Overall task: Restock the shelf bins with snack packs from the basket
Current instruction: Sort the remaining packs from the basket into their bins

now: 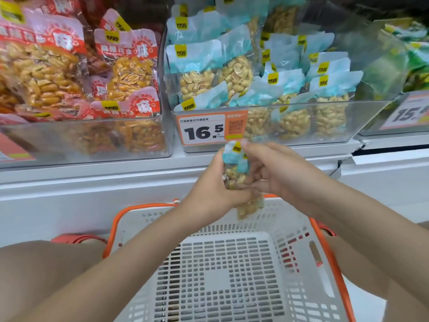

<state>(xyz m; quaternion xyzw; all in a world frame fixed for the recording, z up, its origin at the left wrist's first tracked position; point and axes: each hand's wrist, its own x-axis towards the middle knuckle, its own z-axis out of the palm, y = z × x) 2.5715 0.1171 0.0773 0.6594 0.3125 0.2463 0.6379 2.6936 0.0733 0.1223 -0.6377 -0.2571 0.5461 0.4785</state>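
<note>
Both my hands hold blue-topped peanut packs (234, 169) together, just above the far rim of the white basket (290, 233) with its orange edge. My left hand (211, 191) grips the packs from the left, and my right hand (276, 173) pinches them from the right, its fingers curled round them. One pack's lower end (249, 209) hangs below my hands. No packs show inside the basket. Straight ahead stands the clear shelf bin (301, 133) filled with several packs of the same blue kind.
A clear bin (69, 140) of red-labelled peanut packs stands to the left. A bin of green packs (413, 63) is at the right. An orange price tag (205, 130) reading 16.5 hangs on the middle bin. A white shelf ledge (116, 180) runs below the bins.
</note>
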